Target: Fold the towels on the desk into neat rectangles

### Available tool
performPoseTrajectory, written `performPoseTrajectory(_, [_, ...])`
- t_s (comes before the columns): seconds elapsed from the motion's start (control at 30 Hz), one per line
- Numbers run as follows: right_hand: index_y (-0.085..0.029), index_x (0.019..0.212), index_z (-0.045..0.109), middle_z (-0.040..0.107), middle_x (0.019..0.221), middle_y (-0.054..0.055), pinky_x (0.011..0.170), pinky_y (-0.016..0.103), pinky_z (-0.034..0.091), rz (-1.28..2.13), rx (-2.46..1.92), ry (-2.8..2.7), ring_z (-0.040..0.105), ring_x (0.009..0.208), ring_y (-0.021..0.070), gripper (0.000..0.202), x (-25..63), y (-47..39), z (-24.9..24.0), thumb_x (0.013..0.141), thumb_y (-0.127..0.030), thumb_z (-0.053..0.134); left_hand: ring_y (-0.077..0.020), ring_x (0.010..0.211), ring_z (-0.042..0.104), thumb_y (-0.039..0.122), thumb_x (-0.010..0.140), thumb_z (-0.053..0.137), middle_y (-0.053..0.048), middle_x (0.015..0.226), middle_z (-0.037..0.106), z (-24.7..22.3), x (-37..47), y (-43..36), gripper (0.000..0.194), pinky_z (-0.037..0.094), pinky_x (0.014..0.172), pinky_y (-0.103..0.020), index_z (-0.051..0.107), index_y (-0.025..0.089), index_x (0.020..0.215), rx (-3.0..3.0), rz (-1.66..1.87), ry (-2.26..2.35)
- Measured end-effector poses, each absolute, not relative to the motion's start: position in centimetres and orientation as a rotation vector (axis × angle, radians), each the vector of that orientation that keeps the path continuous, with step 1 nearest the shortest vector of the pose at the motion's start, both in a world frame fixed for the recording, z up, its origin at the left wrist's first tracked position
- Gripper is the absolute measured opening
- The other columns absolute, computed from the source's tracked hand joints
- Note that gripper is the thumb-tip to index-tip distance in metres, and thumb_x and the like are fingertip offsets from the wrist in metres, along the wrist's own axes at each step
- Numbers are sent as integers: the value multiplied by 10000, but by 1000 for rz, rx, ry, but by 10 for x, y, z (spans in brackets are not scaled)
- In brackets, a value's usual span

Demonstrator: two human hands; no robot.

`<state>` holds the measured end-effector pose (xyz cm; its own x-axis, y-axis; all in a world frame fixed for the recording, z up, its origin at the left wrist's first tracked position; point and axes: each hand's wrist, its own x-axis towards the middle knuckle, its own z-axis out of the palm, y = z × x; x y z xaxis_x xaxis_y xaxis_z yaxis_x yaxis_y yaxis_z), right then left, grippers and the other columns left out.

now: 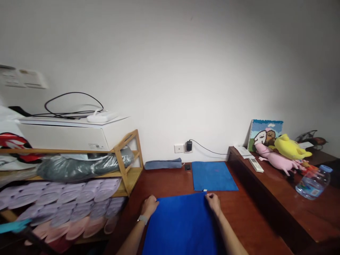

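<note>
Left of the back cloth [214,176]: rack [129,186] with slippers [77,193]. Left hand [150,206] pinched 1 far corner of the cloth [182,225], which spread in front of the back cloth, its far edge nearly straight. Right hand [213,203], well apart from the left, pinched the other far corner, just before the back cloth. Judgement: even pull from 2 level hands seemed best against creases; slack would have let the edge sag.
</note>
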<state>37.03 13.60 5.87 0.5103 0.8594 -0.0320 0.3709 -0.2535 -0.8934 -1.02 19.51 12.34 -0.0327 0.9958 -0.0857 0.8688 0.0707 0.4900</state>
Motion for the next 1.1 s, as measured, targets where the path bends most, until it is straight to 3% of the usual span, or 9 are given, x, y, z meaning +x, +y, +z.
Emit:
performPoseTrajectory(0.13, [-211,852,707,773,837,99,761,340,576,654,-1635,-1045,727,818,263,609,372,113,66,729,-801,619,-273,840,764,169,764,639,-23,654,706,131,-7,188,137,487,738,-300,593,231,650,1762,510,1878])
performPoseTrajectory(0.23, [-208,924,692,753,852,81,779,334,573,588,-1538,-1083,698,803,237,652,382,84,85,794,-835,572,-257,892,767,207,781,614,-35,767,763,144,-3,173,70,524,789,-290,638,218,716,1728,650,1737])
performPoseTrajectory(0.33, [-226,918,714,764,950,100,890,359,575,429,-1450,-1215,709,908,258,577,407,46,117,907,-774,535,-252,977,754,273,799,593,-59,929,796,161,5,153,109,551,854,-305,671,212,845,1714,803,1563])
performPoseTrajectory(0.47, [-244,958,777,768,1110,137,1043,438,552,179,-1423,-1280,709,1102,299,512,460,0,160,983,-680,510,-232,808,719,453,807,632,-23,852,738,194,38,127,263,566,717,-333,627,236,956,1697,956,1287])
performPoseTrajectory(0.63, [-255,1067,796,760,1159,118,1044,456,546,-108,-1469,-1240,700,1119,278,408,529,-10,190,1005,-563,534,-175,736,647,531,864,648,15,801,663,245,107,121,290,538,693,-298,596,246,861,1754,1115,943])
performPoseTrajectory(0.8, [-255,1122,787,758,1185,109,1076,470,514,-261,-1536,-1237,679,1132,269,402,582,58,199,1013,-507,493,-201,801,688,418,897,612,-31,858,748,251,172,177,227,538,740,-305,700,212,858,1830,1197,950])
performPoseTrajectory(0.97, [-178,1172,765,735,1269,146,1154,435,477,-147,-1669,-1219,663,1214,252,447,613,196,186,990,-360,400,-189,798,705,279,936,554,-43,882,783,234,227,295,238,531,770,-294,761,172,986,1983,1221,1188])
performPoseTrajectory(1.1, [-126,1305,727,612,1507,170,1196,415,449,-51,-1816,-1181,595,1362,268,505,603,284,142,917,-277,441,-249,1115,693,209,978,538,-142,1259,767,200,257,364,321,496,1049,-393,763,143,1197,2158,1113,1412])
